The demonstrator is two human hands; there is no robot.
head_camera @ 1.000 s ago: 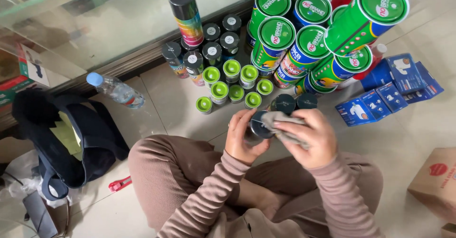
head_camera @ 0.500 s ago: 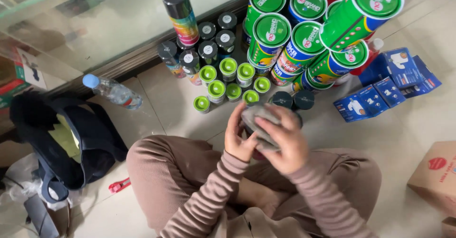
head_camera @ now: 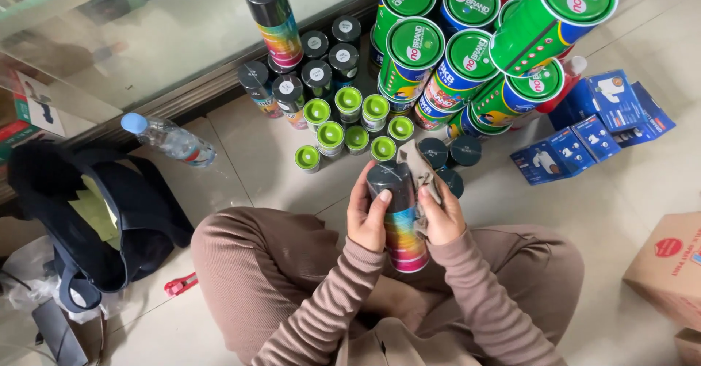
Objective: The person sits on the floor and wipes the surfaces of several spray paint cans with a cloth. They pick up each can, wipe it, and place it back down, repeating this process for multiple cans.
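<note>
Gripping spray can (head_camera: 398, 216) | left hand (head_camera: 367, 216) closed round it | right hand (head_camera: 440, 216) pressing cloth (head_camera: 421, 170) (grey) against it

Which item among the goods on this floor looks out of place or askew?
The plastic water bottle lies on its side by the black bag, whereas the small green-capped cans stand upright. A green tube leans tilted atop the stack.

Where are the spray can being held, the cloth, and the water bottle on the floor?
Spray can (head_camera: 398, 216): head view, on its rainbow-coloured side.
Cloth (head_camera: 420, 165): head view, on the fold beside the can's dark cap.
Water bottle (head_camera: 171, 139): head view, on its clear body.
</note>
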